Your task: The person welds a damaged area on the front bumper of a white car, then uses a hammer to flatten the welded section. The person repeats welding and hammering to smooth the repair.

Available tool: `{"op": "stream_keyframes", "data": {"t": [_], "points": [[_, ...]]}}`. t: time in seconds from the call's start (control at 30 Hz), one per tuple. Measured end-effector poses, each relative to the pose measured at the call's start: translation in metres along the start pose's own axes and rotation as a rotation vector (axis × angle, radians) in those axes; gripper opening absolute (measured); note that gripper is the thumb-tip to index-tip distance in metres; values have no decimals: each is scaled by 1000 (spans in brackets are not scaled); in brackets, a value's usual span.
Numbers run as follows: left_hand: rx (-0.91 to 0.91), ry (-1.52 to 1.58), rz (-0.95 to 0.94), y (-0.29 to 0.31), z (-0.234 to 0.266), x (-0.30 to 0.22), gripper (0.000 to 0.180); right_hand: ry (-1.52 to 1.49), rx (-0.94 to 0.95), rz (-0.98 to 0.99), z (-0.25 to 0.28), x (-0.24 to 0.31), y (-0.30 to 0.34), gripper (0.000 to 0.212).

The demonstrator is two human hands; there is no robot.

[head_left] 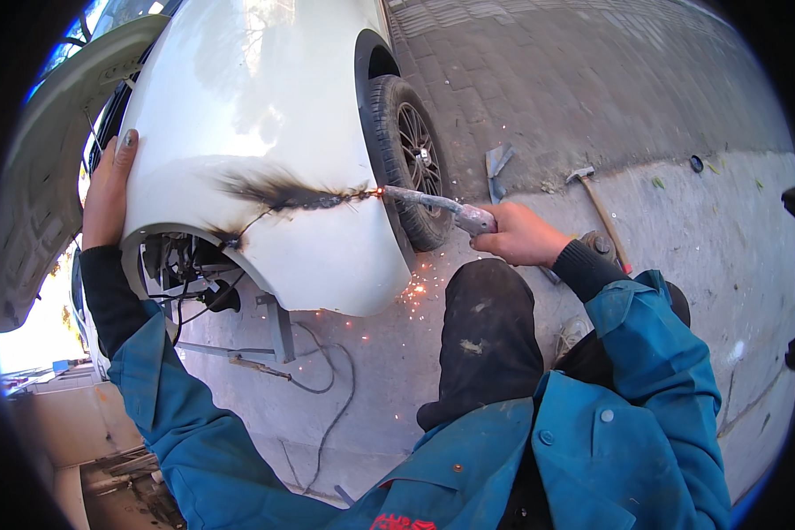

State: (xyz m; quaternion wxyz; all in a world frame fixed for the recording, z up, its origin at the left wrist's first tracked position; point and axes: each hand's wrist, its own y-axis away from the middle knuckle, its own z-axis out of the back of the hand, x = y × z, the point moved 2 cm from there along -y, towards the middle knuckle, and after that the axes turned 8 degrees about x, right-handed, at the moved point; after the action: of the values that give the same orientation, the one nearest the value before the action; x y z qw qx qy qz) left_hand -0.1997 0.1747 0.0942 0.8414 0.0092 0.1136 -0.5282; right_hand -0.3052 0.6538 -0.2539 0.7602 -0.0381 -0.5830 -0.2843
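A white car fender [300, 265] fills the upper middle, with a dark scorched seam [296, 196] running across it to its edge by the wheel arch. A shorter burnt line branches down to a second blackened spot near the lamp opening. My right hand [521, 234] is closed around the handle of a welding torch [424, 201]. The torch's tip meets the right end of the seam, where an orange glow shows and sparks fall below. My left hand [109, 190] grips the fender's left edge, thumb on the panel; its other fingers are partly hidden.
A wheel [411, 159] stands right of the fender. A raised hood [57, 150] is at left. On the ground lie a hammer [605, 216], a bent metal piece [496, 170] and a cable [352, 380]. A metal stand [279, 329] is below the fender.
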Motion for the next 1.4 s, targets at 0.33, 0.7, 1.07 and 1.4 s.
{"op": "stream_keyframes", "data": {"t": [0.33,0.7,1.07,1.4], "points": [[41,163,-31,5,0,-9,84,-147,125,-154,38,-24,-1,27],[-54,86,189,5,2,-7,95,-320,322,-92,33,-53,-30,26],[-86,135,394,4,-6,-23,96,-386,424,-75,26,-53,-42,31],[-127,13,368,10,-10,-42,83,-378,443,-26,19,-53,-51,33]]}}
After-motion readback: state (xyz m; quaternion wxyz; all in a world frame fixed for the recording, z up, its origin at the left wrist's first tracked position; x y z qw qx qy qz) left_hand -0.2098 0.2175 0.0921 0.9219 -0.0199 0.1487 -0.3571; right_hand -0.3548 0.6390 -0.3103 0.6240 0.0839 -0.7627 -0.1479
